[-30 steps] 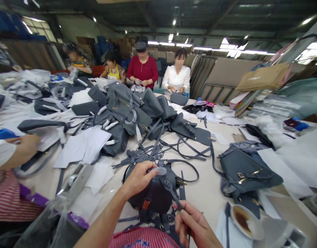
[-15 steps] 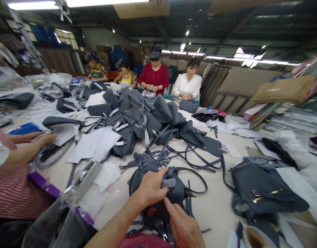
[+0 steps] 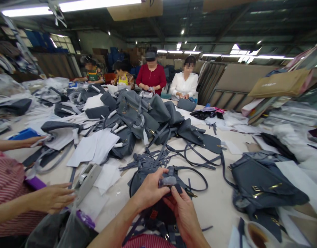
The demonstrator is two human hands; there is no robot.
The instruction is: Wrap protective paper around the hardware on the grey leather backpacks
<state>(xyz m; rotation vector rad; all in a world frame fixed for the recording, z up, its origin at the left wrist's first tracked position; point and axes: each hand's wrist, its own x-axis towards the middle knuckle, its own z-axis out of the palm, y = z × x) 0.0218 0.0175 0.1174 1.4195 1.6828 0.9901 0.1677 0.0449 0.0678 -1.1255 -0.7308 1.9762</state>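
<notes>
One grey bag point(image 3: 138, 178) — in left hand point(image 3: 149, 189), right hand point(image 3: 182, 210).

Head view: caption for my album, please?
Left hand and right hand grip a wrapped strap end on a grey bag.

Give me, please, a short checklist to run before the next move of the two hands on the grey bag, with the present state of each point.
1. Left hand grips the wrapped tab: ok.
2. Right hand holds the tab firmly: cannot tell, only its fingertips touch it.
3. Loose straps apart from the grey bag: not ok, they lie against it.
4. Cup apart from both hands: ok.
5. Co-worker's hand apart from the bag: ok.
</notes>
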